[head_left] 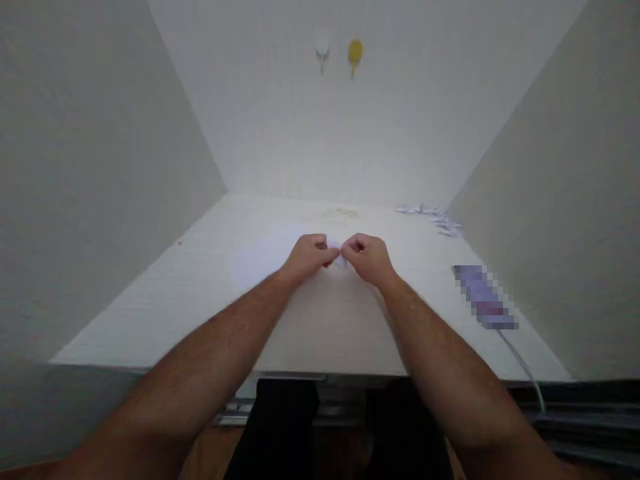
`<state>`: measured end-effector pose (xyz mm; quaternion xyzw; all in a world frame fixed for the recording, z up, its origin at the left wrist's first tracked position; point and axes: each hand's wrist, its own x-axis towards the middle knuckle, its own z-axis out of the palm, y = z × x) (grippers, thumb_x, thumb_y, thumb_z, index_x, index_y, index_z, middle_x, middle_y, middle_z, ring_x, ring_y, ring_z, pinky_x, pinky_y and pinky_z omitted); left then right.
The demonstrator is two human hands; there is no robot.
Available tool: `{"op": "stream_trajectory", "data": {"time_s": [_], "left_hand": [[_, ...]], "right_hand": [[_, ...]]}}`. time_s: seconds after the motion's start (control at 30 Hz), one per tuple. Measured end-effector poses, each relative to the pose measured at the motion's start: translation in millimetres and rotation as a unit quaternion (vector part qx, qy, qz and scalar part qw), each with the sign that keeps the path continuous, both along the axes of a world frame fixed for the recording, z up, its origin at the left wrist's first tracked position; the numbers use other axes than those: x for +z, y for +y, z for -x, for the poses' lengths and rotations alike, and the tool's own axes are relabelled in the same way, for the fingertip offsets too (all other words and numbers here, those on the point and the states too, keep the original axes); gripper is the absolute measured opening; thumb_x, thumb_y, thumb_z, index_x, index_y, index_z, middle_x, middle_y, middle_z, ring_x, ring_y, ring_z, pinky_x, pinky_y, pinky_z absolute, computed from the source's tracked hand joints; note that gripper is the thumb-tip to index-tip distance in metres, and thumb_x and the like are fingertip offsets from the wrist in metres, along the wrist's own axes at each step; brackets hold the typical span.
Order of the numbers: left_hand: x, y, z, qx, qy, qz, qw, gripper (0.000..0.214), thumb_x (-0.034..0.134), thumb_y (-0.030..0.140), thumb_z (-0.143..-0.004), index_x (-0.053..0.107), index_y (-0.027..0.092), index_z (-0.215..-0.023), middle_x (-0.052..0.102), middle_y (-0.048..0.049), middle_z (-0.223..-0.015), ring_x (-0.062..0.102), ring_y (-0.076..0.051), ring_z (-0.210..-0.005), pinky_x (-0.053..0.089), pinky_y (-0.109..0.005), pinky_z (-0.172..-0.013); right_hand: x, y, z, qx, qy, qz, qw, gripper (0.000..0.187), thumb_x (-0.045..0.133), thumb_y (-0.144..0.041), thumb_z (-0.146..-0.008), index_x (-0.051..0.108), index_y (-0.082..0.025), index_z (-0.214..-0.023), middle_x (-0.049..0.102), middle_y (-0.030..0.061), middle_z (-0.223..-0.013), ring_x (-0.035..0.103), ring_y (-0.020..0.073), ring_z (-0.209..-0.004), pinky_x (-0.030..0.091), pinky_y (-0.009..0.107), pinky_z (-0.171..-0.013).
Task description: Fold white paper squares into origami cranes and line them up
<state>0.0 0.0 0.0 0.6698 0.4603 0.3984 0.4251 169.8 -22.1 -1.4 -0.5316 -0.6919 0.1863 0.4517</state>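
Both hands meet over the middle of the white table [330, 327], close together. A small pale lilac piece, which looks like folded paper [343, 261], is pinched between them and partly hidden by the fingers. My left hand [310, 256] is closed on its left side, thumb against the fingers. On the right side, my right hand [369, 257] grips it between thumb and fingertips. What shape the piece has cannot be made out.
Several pointed, pale folded paper pieces [447, 225] lie in the back right corner. A blurred-out phone-like device [483, 297] with a cable [523, 367] lies at right. Small yellowish bits [347, 213] lie at the back. White [322, 45] and yellow [355, 50] hooks hang on the wall.
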Motion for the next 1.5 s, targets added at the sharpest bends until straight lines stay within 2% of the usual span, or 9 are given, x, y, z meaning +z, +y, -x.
{"op": "stream_trajectory", "data": {"time_s": [0.13,0.33,0.47,0.77,0.97,1.13,1.23,1.37,1.5], "left_hand": [[-4.8,-2,-6,-0.014,-0.041,0.025,0.999,0.015,0.067,0.028,-0.069,0.064,0.014,-0.066,0.061,0.0003,-0.054,0.055,-0.01,-0.05,0.04,-0.021,-0.05],[-6.3,-4,-13,0.017,-0.145,0.079,0.986,0.016,0.069,0.027,-0.066,0.064,0.012,-0.063,0.06,-0.001,-0.053,0.057,-0.012,-0.048,0.046,-0.024,-0.049],[-4.5,-7,-19,0.044,-0.199,0.117,0.972,0.015,0.068,0.024,-0.064,0.06,0.012,-0.058,0.056,-0.0007,-0.05,0.056,-0.012,-0.045,0.047,-0.024,-0.046],[-7.7,-7,-21,0.042,-0.232,0.141,0.962,0.013,0.068,0.022,-0.065,0.061,0.01,-0.064,0.059,-0.0033,-0.058,0.058,-0.012,-0.048,0.05,-0.025,-0.05],[-9.4,-5,-21,0.049,-0.257,0.14,0.955,0.018,0.07,0.023,-0.065,0.058,0.011,-0.064,0.06,-0.0038,-0.059,0.06,-0.012,-0.049,0.051,-0.026,-0.052],[-8.3,-4,-18,0.051,-0.285,0.156,0.944,0.024,0.075,0.029,-0.064,0.058,0.011,-0.065,0.061,-0.0045,-0.06,0.06,-0.012,-0.05,0.049,-0.025,-0.05],[-6.6,-3,-17,0.05,-0.292,0.158,0.942,0.021,0.075,0.027,-0.064,0.06,0.011,-0.066,0.06,-0.0028,-0.061,0.058,-0.011,-0.05,0.048,-0.023,-0.049],[-4.5,-4,-16,0.032,-0.279,0.133,0.951,0.019,0.074,0.027,-0.065,0.063,0.012,-0.067,0.06,-0.0015,-0.061,0.054,-0.009,-0.05,0.046,-0.022,-0.049],[-4.4,-6,-16,-0.019,-0.273,0.125,0.954,0.026,0.076,0.034,-0.067,0.065,0.011,-0.071,0.06,-0.0017,-0.062,0.055,-0.01,-0.053,0.049,-0.024,-0.055]], "right_hand": [[-2.8,-1,2,-0.009,-0.004,-0.019,1.0,0.01,0.062,-0.022,-0.075,0.068,-0.017,-0.069,0.066,-0.0013,-0.062,0.057,0.0111,-0.057,0.04,0.022,-0.056],[-8.7,-1,1,-0.009,-0.076,-0.135,0.988,0.013,0.06,-0.023,-0.083,0.071,-0.02,-0.076,0.071,0.0013,-0.072,0.063,0.0133,-0.066,0.045,0.025,-0.064],[-9.3,1,-2,0.004,-0.133,-0.179,0.975,0.016,0.058,-0.022,-0.086,0.072,-0.021,-0.08,0.074,0.0031,-0.08,0.066,0.0156,-0.075,0.047,0.027,-0.07],[-5.7,3,-8,0.05,-0.206,-0.199,0.957,0.019,0.053,-0.021,-0.09,0.071,-0.019,-0.083,0.074,0.0052,-0.086,0.066,0.0171,-0.081,0.047,0.029,-0.076],[-3.6,2,-10,0.067,-0.221,-0.219,0.948,0.019,0.053,-0.019,-0.09,0.071,-0.019,-0.088,0.075,0.007,-0.092,0.067,0.0187,-0.086,0.05,0.031,-0.081],[-7.0,2,-10,0.091,-0.196,-0.239,0.947,0.024,0.053,-0.012,-0.085,0.072,-0.02,-0.096,0.075,0.0065,-0.1,0.067,0.0196,-0.094,0.052,0.034,-0.088],[-9.7,2,-6,0.099,-0.12,-0.228,0.961,0.028,0.052,-0.009,-0.081,0.073,-0.02,-0.097,0.075,0.0056,-0.101,0.068,0.0186,-0.095,0.053,0.034,-0.088],[-11.5,1,1,0.048,0.023,-0.146,0.988,0.022,0.058,-0.017,-0.079,0.074,-0.02,-0.094,0.076,0.0044,-0.09,0.069,0.016,-0.077,0.056,0.029,-0.069],[-12.0,2,3,0.002,0.048,-0.131,0.99,0.013,0.064,-0.023,-0.077,0.074,-0.02,-0.086,0.074,0.0031,-0.082,0.067,0.0157,-0.071,0.055,0.029,-0.069]]}}
